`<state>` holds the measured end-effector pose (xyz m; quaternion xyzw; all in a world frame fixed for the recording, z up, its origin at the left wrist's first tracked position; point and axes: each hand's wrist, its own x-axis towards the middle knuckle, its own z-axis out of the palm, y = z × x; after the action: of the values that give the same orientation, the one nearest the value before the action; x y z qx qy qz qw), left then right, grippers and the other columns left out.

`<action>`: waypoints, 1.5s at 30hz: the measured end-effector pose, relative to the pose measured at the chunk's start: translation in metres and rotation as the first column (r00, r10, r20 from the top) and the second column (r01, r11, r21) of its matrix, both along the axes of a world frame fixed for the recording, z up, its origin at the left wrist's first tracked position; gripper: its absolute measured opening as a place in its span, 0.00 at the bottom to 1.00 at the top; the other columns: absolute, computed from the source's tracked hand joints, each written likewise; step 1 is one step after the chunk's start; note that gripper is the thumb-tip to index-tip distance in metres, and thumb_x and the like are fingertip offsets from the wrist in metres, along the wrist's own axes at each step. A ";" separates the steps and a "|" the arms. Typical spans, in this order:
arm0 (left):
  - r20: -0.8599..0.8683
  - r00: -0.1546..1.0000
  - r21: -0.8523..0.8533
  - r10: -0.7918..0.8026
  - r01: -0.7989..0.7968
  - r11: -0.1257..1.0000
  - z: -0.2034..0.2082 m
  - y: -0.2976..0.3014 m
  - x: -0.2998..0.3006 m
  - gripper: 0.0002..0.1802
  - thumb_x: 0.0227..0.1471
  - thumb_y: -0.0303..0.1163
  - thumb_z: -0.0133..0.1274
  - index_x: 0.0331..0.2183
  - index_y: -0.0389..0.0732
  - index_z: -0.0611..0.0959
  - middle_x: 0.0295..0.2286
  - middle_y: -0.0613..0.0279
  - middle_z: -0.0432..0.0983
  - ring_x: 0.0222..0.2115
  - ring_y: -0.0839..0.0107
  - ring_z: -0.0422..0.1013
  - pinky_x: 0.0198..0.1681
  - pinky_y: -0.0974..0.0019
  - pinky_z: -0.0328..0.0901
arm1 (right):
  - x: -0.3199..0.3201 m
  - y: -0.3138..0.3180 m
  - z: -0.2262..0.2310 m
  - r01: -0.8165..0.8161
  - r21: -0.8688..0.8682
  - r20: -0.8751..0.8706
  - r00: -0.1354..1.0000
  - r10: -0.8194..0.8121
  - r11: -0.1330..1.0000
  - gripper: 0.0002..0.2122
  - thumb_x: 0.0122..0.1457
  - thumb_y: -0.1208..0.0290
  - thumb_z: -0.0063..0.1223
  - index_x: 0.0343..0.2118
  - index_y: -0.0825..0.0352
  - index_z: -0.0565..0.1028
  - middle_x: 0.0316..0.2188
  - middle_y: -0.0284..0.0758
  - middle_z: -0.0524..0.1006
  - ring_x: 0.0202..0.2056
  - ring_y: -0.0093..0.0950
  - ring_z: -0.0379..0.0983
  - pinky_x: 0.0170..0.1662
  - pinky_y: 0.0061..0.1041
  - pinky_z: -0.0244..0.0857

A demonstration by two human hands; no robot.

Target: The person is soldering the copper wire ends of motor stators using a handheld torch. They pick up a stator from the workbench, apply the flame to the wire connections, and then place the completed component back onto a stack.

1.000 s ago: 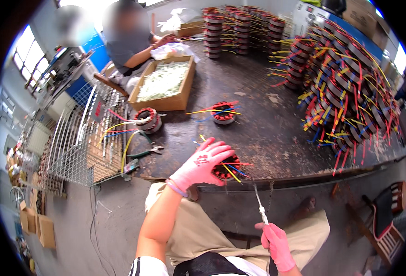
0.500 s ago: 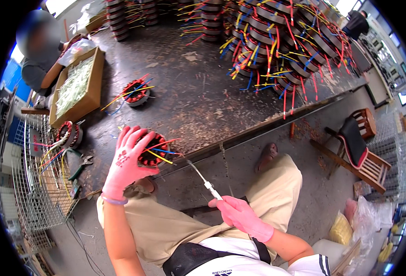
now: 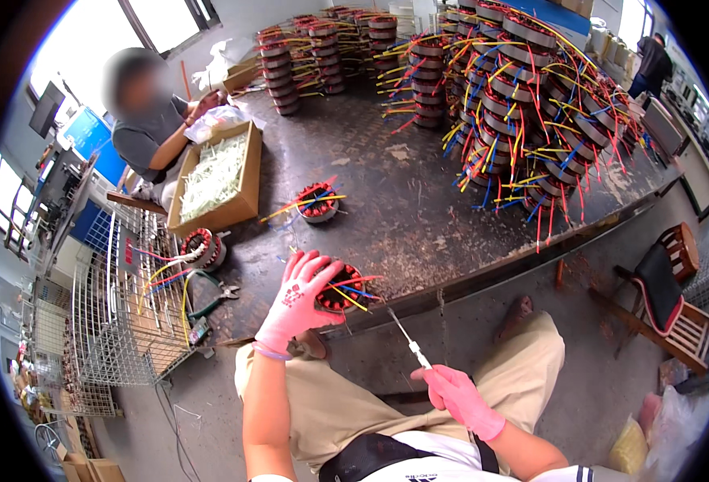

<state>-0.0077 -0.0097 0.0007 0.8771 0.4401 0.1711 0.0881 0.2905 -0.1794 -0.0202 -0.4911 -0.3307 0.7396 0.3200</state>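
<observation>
My left hand (image 3: 294, 305), in a pink glove, grips a motor stator (image 3: 341, 299) at the table's front edge. The stator is ring-shaped with red windings, and red, yellow and blue wires point right from it. My right hand (image 3: 461, 395), also gloved in pink, is closed around a slim tool (image 3: 415, 349) with a thin metal shaft and a white handle. Its tip points up and left, toward the wire ends; I cannot make out contact. A second stator (image 3: 319, 204) lies on the table beyond my left hand. Another stator (image 3: 203, 249) with white-bound wires is at the left edge.
Tall stacks of wired stators (image 3: 515, 104) fill the far right of the dark table (image 3: 370, 173). A cardboard box (image 3: 246, 189) of pale tubes stands left, near a seated person (image 3: 149, 120). Green-handled pliers (image 3: 210, 296) lie by a wire rack (image 3: 113, 345). A chair (image 3: 668, 293) stands right.
The whole view has shifted, so the scene sits further right and lower. My left hand still holds the stator, and my right hand still holds the tool near the wires.
</observation>
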 end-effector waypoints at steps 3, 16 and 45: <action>0.016 1.000 0.019 0.015 -0.015 1.000 -0.004 -0.001 -0.001 0.53 0.22 0.43 0.73 0.55 0.44 0.73 0.53 0.55 0.69 0.60 0.50 0.58 0.67 0.46 0.46 | 0.002 0.001 0.001 0.003 -0.034 -0.006 1.000 -0.003 0.999 0.15 0.68 0.63 0.44 0.47 0.70 0.76 0.15 0.23 0.65 0.18 0.13 0.57 0.22 0.17 0.49; 0.033 0.999 0.036 0.021 -0.022 0.999 0.002 -0.007 0.023 0.53 0.16 0.31 0.71 0.53 0.40 0.73 0.52 0.53 0.70 0.60 0.48 0.59 0.67 0.45 0.47 | 0.006 -0.001 -0.001 0.073 -0.163 -0.015 0.997 -0.076 0.984 0.13 0.67 0.59 0.47 0.37 0.64 0.76 0.17 0.22 0.63 0.18 0.12 0.55 0.20 0.19 0.48; 0.032 0.999 -0.095 -0.023 0.026 0.995 0.004 0.005 0.006 0.53 0.22 0.33 0.73 0.56 0.42 0.71 0.56 0.58 0.67 0.63 0.55 0.55 0.69 0.50 0.44 | -0.001 0.001 0.001 -0.010 -0.066 -0.016 1.000 0.008 0.998 0.16 0.69 0.61 0.42 0.45 0.68 0.76 0.16 0.23 0.63 0.18 0.12 0.54 0.21 0.16 0.47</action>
<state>-0.0015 -0.0047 0.0049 0.8745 0.4355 0.1626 0.1387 0.2891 -0.1787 -0.0192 -0.4941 -0.3059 0.7554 0.3029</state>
